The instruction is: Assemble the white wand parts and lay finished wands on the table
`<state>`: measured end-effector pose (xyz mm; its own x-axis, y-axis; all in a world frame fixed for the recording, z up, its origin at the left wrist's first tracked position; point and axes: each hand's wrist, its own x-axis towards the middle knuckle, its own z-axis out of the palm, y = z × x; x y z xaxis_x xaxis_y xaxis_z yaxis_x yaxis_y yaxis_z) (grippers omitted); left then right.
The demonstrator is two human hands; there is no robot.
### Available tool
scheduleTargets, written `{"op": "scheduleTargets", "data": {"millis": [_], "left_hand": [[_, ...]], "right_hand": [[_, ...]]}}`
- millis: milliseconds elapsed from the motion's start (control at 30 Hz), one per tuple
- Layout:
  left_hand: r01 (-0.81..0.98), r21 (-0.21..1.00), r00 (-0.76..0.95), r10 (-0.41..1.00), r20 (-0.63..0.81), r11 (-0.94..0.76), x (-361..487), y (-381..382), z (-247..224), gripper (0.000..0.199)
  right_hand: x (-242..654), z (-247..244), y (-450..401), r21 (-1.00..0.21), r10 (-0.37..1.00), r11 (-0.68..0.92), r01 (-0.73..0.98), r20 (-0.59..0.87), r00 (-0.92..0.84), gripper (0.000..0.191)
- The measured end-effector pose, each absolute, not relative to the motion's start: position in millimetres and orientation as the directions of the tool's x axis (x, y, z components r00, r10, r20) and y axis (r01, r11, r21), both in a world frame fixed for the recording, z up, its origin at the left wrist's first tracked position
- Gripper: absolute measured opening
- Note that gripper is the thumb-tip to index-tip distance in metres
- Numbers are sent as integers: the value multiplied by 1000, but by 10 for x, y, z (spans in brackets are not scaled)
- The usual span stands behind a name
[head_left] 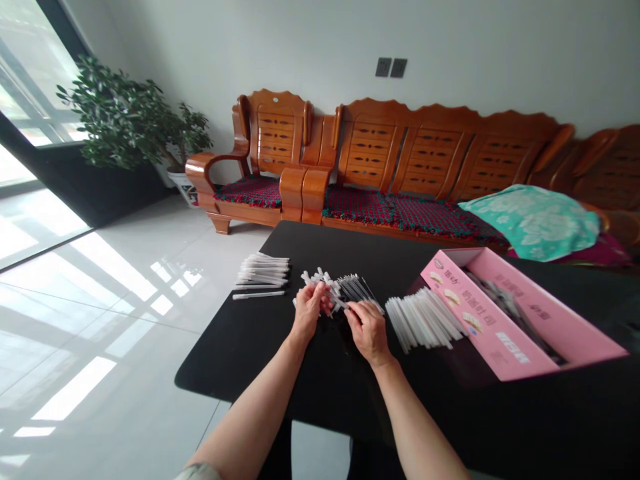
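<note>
Black table point(235, 360) here, white pens point(261, 272) on the left, a heap of white plastic tubes point(424, 320) further right (plus a pink cardboard box point(520, 313)).

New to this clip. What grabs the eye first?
The bright pink cardboard box at the right of the black table stands out most, with a heap of slim white plastic tubes just left of it. Mid-table, the left hand and right hand are at a cluster of small white plastic parts. Behind the table runs a glossy wooden sofa with red seat cushions and a teal cloth on its right end.
</note>
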<state>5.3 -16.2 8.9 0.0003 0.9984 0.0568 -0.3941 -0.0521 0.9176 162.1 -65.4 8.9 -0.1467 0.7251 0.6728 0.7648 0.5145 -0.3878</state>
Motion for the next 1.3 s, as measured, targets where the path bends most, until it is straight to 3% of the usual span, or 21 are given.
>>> {"op": "scheduleTargets", "data": {"millis": [500,700,900,1300], "left_hand": [[-457,889,-61,998,-8,-21,55,-145,82,45],[-454,891,-63,998,-15,-15,56,-151,92,45],[-448,894,-69,998,-13,-19,65,-149,101,45],[-442,897,-71,997,-11,-21,58,-146,98,45]], "right_hand": [[1579,74,-636,-293,689,530,796,696,-202,24],[1576,66,-639,-346,699,523,779,697,-160,16],[1583,82,-649,-350,710,524,776,683,-171,24],[1584,34,-634,-391,729,496,775,673,-127,19]]}}
